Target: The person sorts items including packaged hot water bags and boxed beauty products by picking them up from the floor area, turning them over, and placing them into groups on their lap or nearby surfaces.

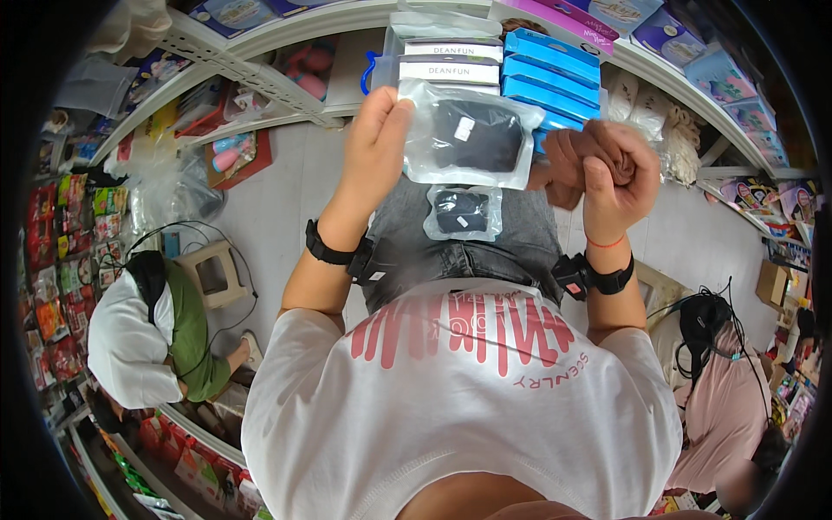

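The person is standing over a seated lap and holding a clear zip pouch (468, 134) up in front of the shelf of boxes. The left hand (374, 139) is gripping the pouch by its left edge, thumb and fingers pinching the plastic; a dark folded garment is sitting inside the pouch already. Just right of the pouch, the right hand (617, 178) is clenching around a bunched brown cloth (572, 160), which is touching the pouch's right corner. Directly below the pouch, a second, smaller sealed pouch (463, 212) with a dark item is lying on the grey lap. Behind the pouch, a stack of blue boxes (550, 74) and white boxes (452, 61) is resting on the shelf.

Judging from this, the packing step is under way: the held pouch is being readied while the brown cloth is waiting in the other fist. The next move is probably calling for the pouch mouth to be found and spread, and the cloth folded tighter so it is sliding in without snagging the opening
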The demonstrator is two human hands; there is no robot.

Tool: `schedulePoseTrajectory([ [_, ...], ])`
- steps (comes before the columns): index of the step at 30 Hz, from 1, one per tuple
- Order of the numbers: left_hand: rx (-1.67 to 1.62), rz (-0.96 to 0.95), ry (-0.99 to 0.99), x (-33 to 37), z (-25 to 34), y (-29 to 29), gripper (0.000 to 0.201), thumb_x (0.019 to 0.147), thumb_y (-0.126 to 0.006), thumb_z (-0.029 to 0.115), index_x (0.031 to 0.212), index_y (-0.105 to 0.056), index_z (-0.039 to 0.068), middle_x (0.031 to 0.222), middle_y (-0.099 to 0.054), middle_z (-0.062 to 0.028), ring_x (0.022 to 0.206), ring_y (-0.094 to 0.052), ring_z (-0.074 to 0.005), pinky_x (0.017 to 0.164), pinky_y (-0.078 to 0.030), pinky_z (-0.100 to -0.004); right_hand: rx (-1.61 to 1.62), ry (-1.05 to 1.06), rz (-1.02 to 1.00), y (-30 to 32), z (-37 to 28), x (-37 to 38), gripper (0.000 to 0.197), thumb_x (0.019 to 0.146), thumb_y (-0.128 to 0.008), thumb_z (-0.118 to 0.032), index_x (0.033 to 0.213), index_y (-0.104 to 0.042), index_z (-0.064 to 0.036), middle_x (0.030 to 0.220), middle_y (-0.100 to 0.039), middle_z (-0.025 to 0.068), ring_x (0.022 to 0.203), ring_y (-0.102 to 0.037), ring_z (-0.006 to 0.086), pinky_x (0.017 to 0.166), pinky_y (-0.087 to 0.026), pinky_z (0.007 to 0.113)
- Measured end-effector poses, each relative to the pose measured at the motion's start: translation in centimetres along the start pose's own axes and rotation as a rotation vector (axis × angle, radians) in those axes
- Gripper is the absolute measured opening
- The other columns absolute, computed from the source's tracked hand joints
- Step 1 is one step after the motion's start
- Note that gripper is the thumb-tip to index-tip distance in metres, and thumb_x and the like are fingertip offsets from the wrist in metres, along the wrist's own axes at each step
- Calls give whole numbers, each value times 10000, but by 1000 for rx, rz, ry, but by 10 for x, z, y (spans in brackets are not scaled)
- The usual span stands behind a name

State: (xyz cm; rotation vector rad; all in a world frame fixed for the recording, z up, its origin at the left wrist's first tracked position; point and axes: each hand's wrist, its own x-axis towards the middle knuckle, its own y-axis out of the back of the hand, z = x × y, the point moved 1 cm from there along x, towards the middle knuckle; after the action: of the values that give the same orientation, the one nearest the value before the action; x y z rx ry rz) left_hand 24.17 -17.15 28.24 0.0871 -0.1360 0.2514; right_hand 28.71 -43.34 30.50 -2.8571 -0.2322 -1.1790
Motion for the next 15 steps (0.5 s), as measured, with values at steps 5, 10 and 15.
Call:
schedulePoseTrajectory([
  [5, -3, -47, -58, -1, 9, -13, 178, 977, -484, 180, 880, -540, 41, 753, -500, 20, 690, -426, -52, 608, -379, -233, -502, 349, -486, -57, -10, 37, 449, 712, -782, -201, 1106, -600, -88, 1111, -608, 99, 920, -602, 289, 779, -496, 353],
  [10, -133, 28, 39, -3, -4, 15, 170, 985, -472, 189, 924, -541, 45, 830, -539, 24, 758, -459, -42, 670, -395, -213, -343, 634, -443, -68, -7, 31, 345, 728, -712, -103, 1058, -611, -92, 1034, -617, 84, 817, -628, 271, 618, -514, 350],
  [15, -286, 34, 129, -11, -6, 30, 181, 996, -461, 208, 947, -540, 52, 838, -531, 44, 758, -449, -28, 676, -390, -209, -198, 365, -670, -61, -11, 14, 294, 764, -684, -102, 1040, -596, -55, 805, -633, 89, 685, -626, 282, 534, -486, 359],
])
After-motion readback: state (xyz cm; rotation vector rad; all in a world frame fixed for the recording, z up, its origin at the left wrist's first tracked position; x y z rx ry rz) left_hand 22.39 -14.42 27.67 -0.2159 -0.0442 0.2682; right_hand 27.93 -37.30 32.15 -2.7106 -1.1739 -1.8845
